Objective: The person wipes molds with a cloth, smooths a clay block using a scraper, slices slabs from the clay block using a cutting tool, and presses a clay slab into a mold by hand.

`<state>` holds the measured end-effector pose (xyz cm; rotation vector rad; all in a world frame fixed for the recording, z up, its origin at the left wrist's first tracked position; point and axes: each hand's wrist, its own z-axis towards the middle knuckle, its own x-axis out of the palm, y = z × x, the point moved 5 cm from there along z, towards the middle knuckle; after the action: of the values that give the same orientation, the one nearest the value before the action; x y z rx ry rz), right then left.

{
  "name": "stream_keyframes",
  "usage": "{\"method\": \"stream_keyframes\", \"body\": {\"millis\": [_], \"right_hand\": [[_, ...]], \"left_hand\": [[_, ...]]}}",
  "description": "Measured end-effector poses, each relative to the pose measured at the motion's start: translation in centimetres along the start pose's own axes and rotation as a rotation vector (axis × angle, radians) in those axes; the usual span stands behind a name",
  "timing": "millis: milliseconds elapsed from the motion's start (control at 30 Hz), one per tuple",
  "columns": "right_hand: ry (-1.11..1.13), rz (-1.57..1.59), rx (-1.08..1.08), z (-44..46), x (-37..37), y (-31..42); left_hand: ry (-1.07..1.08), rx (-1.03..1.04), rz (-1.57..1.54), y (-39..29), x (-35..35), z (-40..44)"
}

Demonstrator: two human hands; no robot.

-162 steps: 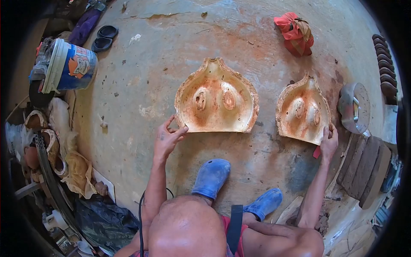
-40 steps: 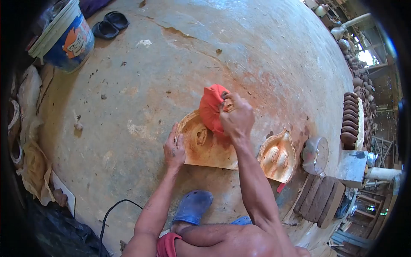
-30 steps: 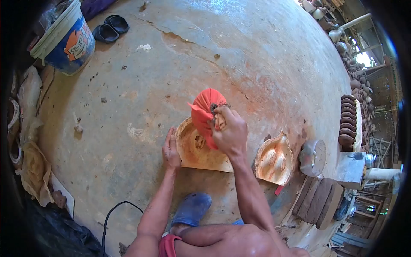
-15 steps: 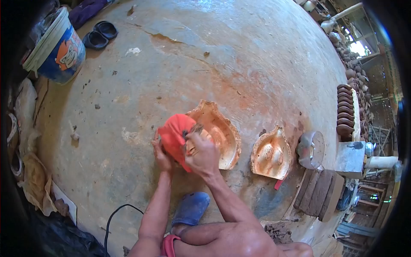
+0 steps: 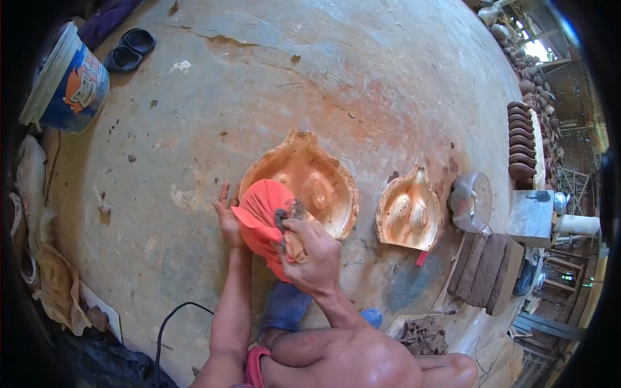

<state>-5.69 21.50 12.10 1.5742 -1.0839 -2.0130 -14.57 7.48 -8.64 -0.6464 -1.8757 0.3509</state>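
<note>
My right hand [image 5: 315, 255] is closed round the gathered neck of a red cloth bundle [image 5: 265, 210], where a dark tie and frayed, orange-tan ends show. The bundle's rounded end covers the near left part of a large hollow mold [image 5: 343, 187]; I cannot tell if they touch. Two raised oval forms show inside this mold, which is pale with an orange-brown coating. My left hand [image 5: 229, 223] is open beside the bundle at the mold's left edge, fingers stretched out. To the right lies a smaller mold [image 5: 409, 210] of similar shape.
Right of the small mold stand a round metal container [image 5: 471, 202] and dark clay slabs [image 5: 477, 275]. Shaped brown pieces [image 5: 521, 142] line up farther back. A bucket [image 5: 74, 84] and black sandals [image 5: 131, 50] are at upper left. A black cable [image 5: 169, 317] curves near my left arm.
The red bundle and my right hand have moved nearer my body, uncovering more of the large mold. My left hand's fingers have come away from the bundle and stretched out. The view has shifted slightly.
</note>
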Motion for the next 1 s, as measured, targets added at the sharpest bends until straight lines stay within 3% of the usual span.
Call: {"method": "stream_keyframes", "body": {"millis": [167,267,400,533,600,667,833,1000], "right_hand": [[-0.293,-0.083,0.082,-1.3,-2.1,-3.0],[-0.231,-0.054,0.193,-1.3,-1.2,-6.6],[-0.384,0.008,0.079,-1.3,-3.4,-4.5],[-0.497,0.14,0.301,-1.4,-5.4,-5.1],[-0.527,0.007,0.217,-0.4,-5.2,-6.8],[-0.369,-0.071,0.325,0.9,-4.4,-8.5],[-0.488,0.076,0.278,-1.1,-7.3,-7.6],[-0.645,0.157,0.337,-4.7,-12.8,-7.4]], "left_hand": [[0.012,0.076,0.306,0.0,-0.4,0.4],[0.023,0.149,0.429,0.3,-1.2,1.0],[0.033,0.173,0.445,0.2,-1.3,1.0],[0.007,0.166,0.474,0.1,-0.9,1.0],[-0.007,0.169,0.501,-0.2,-0.8,0.9],[0.01,0.18,0.519,-0.1,-1.0,0.8],[-0.067,0.14,0.63,-1.0,-1.1,2.0],[0.11,0.052,0.737,-3.3,0.8,7.4]]}}
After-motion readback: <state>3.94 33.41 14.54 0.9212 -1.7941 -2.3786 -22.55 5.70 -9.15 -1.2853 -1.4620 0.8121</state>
